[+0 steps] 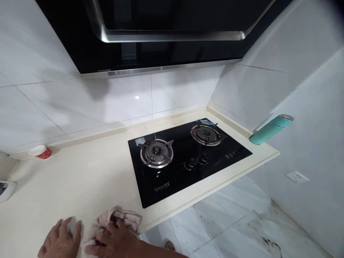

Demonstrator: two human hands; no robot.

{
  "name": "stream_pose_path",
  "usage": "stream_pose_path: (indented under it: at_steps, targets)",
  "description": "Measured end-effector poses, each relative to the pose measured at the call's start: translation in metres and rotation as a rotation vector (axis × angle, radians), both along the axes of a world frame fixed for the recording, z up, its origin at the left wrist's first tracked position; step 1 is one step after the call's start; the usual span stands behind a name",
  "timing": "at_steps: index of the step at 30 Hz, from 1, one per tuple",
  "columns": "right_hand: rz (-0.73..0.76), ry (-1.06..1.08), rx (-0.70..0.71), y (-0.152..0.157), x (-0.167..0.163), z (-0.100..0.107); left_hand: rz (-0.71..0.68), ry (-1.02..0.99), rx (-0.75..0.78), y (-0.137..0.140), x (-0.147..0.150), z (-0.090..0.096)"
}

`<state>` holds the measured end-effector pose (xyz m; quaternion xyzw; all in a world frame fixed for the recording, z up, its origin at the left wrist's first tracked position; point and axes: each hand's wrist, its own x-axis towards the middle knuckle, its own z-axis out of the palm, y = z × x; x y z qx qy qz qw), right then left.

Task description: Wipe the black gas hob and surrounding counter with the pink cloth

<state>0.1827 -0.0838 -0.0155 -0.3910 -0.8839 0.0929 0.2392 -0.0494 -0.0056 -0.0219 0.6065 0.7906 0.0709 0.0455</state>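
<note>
Our right hand grips the bunched cloth, which lies beneath it on the desk; our left hand rests beside it, loosely spread, nothing seen held. Judged step: wiping. Next move calls for steady pressure, minding the hob ahead-right.

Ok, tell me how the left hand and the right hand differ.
The left hand rests on the counter, while the right hand is on a pink cloth. The left hand is farther from the stove; the right hand is nearer. Both are bare.
</note>
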Motion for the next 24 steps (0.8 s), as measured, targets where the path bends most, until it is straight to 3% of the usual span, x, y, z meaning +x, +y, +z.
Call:
stream_pose_path:
  at_steps: [3,7,12,17,21,24]
  targets:
    - [-0.143,0.016,-0.092,-0.014,0.034,-0.015,-0.001,0.0,0.004,0.0,-0.001,-0.002]
    - [-0.33,0.022,-0.194,-0.041,0.103,-0.038,0.006,0.0,0.014,0.0,0.001,-0.001]
    - [-0.691,0.014,-0.099,-0.067,0.204,-0.05,0.001,0.019,0.014,0.001,0.002,0.0]
    - [-0.974,-0.022,-0.058,-0.071,0.315,-0.05,0.002,0.008,0.018,0.0,0.002,0.0]
    - [-1.427,-0.011,-0.13,-0.061,0.379,-0.048,0.015,-0.011,0.008,-0.001,0.004,0.003]
    - [-1.714,-0.042,-0.185,-0.049,0.384,-0.043,0.029,-0.017,-0.01,-0.001,0.004,0.004]
